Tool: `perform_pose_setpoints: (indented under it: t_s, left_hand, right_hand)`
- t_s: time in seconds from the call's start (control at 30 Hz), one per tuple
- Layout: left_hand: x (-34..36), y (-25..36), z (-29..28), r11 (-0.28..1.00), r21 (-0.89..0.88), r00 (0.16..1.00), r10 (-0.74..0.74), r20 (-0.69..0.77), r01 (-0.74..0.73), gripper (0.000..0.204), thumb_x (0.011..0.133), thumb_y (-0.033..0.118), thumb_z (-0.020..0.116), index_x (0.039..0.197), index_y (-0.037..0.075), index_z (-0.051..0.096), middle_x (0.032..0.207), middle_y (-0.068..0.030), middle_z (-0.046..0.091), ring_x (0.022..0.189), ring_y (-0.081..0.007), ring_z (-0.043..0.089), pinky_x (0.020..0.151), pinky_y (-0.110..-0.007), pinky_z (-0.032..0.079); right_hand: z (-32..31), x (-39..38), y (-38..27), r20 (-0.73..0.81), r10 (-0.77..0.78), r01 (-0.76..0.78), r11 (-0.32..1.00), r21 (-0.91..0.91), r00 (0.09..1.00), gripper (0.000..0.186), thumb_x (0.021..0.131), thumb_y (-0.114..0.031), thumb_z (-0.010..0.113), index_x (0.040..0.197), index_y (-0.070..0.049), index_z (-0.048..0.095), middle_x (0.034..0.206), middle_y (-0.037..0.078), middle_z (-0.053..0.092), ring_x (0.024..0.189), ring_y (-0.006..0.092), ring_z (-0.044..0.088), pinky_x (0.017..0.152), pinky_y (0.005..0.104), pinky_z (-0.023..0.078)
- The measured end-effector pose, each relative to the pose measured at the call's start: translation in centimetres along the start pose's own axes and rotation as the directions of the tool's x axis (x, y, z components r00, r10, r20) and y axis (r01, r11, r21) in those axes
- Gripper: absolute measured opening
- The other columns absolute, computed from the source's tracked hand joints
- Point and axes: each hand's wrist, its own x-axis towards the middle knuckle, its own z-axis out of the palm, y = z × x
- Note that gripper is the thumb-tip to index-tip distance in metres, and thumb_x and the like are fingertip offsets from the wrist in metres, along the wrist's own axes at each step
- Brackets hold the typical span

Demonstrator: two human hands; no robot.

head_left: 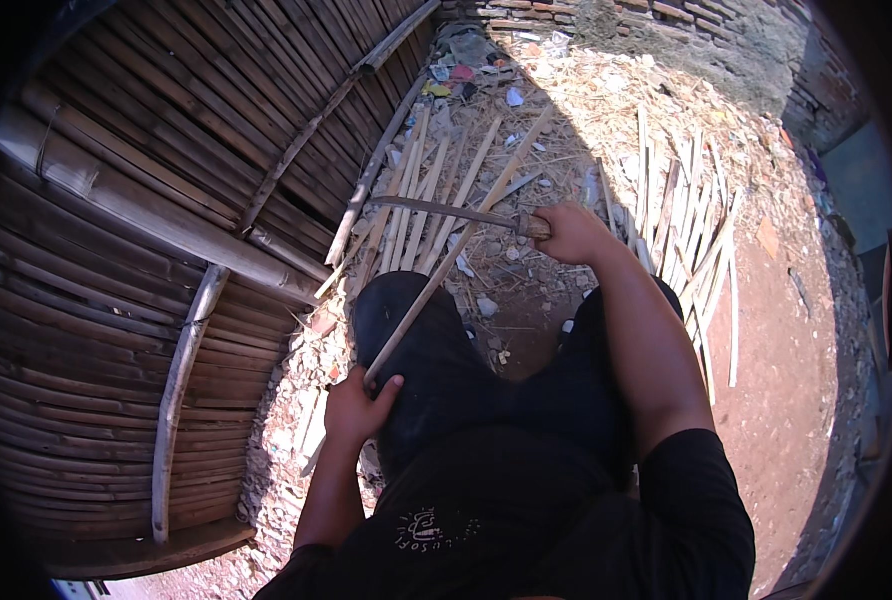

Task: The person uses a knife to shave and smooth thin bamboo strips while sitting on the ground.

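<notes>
My left hand (358,408) is closed round the near end of a long, pale bamboo strip (421,298), beside my left thigh. The strip slants up across my left knee, its far end over the litter ahead. In my right hand (569,233) is the wooden handle of a machete (446,208). Its dark, slightly curved blade points left and crosses the strip beyond my knees; whether the edge touches it I cannot tell. Several loose bamboo strips (403,222) lie on the ground past my left knee.
Another pile of bamboo strips (684,215) lies to the right. A slatted bamboo wall (86,260) with poles stands close on my left. A brick wall (656,25) closes the far side. Shavings and scraps of rubbish (514,97) cover the ground ahead; bare brown soil (766,430) lies at right.
</notes>
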Motion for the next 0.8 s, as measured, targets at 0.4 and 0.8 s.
perform_pose_setpoints:
  t_s: [0.4,0.8]
  left_hand:
    - [0.1,0.3,-0.2,1.000,-0.001,1.000,0.004,-0.005,-0.004,0.061,0.085,0.062,0.076,0.087,0.002,0.063,0.071,-0.0138,0.066,0.069,-0.0321,0.069,0.065,-0.042,0.053]
    - [0.1,0.2,-0.1,1.000,0.030,1.000,-0.003,-0.002,0.003,0.068,0.084,0.067,0.073,0.088,0.000,0.065,0.073,-0.0169,0.068,0.071,-0.0358,0.071,0.066,-0.043,0.055]
  right_hand:
    - [0.5,-0.6,-1.9,0.039,-0.109,0.109,0.994,0.007,0.993,0.033,0.081,-0.032,0.077,0.104,-0.009,0.073,0.097,0.019,0.073,0.098,0.0401,0.070,0.086,0.0506,0.055]
    - [0.1,0.4,1.7,-0.072,0.153,-0.144,0.983,0.113,0.986,0.045,0.082,-0.031,0.076,0.119,-0.006,0.071,0.110,0.022,0.073,0.108,0.0408,0.068,0.095,0.0482,0.054]
